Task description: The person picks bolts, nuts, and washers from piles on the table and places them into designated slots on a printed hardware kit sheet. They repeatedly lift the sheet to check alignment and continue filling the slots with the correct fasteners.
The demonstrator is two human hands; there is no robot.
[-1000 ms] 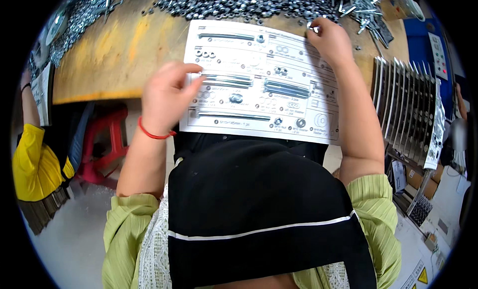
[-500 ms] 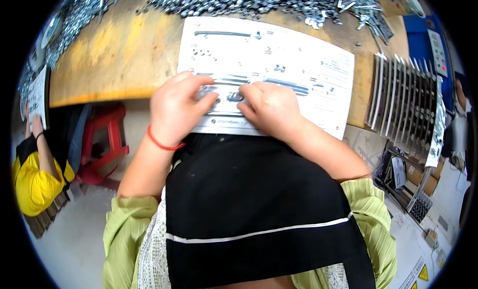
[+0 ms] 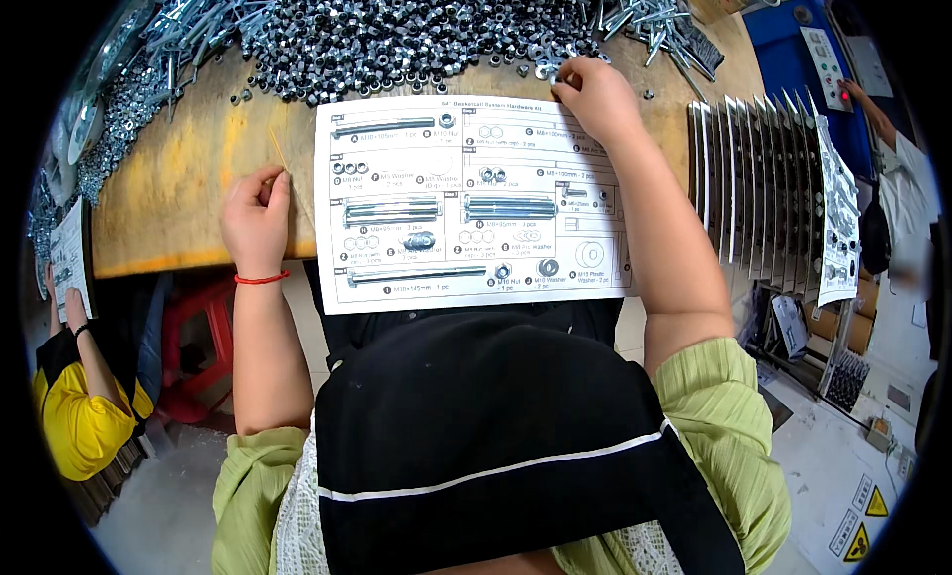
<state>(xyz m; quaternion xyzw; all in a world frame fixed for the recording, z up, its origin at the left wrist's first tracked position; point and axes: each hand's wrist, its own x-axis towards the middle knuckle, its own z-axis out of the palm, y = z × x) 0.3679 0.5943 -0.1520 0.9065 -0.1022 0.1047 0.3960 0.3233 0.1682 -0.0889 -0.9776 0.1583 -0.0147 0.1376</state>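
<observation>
A white printed card (image 3: pixel 397 189) lies at the table's front edge, with drawn outlines and metal hardware in its boxes. Long bolts (image 3: pixel 509 208) lie in rows on it, and a single bolt (image 3: pixel 416 276) runs along the lower strip. Small nuts (image 3: pixel 350 168) sit in another box. My right hand (image 3: pixel 598 97) reaches past the card's far edge, thumb and fingers closed at some flat washers (image 3: pixel 546 71); whether one is gripped is hidden. Left of the card, my left hand (image 3: pixel 256 216) is over the wooden table, fingertips pressed together; anything between them is too small to tell.
Piles of nuts (image 3: pixel 397 40) and loose bolts (image 3: pixel 203 25) cover the table's far side. Upright cards stand in a rack (image 3: pixel 764 193) at right. A red stool (image 3: pixel 198 352) and a yellow-clad person (image 3: pixel 84 411) are left. Another person's hand (image 3: pixel 861 94) touches a control panel (image 3: pixel 826 69).
Both hands have left the card's middle: my right hand went far and right to the washers, my left hand moved left over the table. The view has shifted, and a person's hand reached the panel.
</observation>
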